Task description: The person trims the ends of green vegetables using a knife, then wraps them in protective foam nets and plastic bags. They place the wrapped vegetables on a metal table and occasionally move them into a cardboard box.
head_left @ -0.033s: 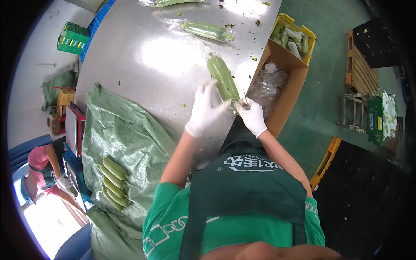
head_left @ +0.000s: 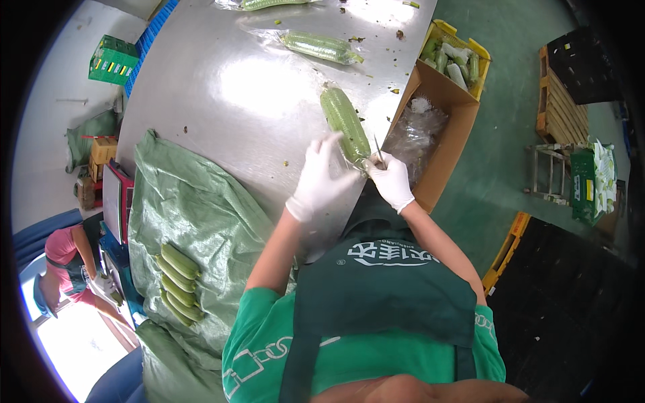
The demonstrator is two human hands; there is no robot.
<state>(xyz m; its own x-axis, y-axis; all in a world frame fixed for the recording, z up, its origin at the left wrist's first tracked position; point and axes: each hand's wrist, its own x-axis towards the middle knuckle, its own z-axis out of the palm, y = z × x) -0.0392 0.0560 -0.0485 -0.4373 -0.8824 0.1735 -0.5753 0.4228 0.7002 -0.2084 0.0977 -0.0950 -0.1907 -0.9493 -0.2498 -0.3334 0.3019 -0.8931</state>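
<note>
A green zucchini (head_left: pixel 344 119) in a clear plastic bag lies slanted on the metal table near its right edge. My right hand (head_left: pixel 391 180), in a white glove, is closed at the zucchini's near end, where the bag gathers. A thin metal blade (head_left: pixel 377 149) sticks up from its fingers; the tool's handle is hidden. My left hand (head_left: pixel 321 176), also gloved, is beside the same end with thumb and forefinger spread apart; whether the thumb touches the bag I cannot tell. Farther up the table lies another bagged zucchini (head_left: pixel 321 47).
Several zucchini (head_left: pixel 179 282) lie on a green woven sheet (head_left: pixel 201 195) at left. Right of the table stand a cardboard box (head_left: pixel 451 144) of clear plastic and a yellow crate (head_left: pixel 481 52) of vegetables. A co-worker (head_left: pixel 67 262) is at far left; plant scraps dot the metal table (head_left: pixel 215 127).
My left hand has shifted slightly, its fingers now a little farther from the zucchini's side. The bagged zucchini has tilted slightly left. My right hand stays at the gathered bag end.
</note>
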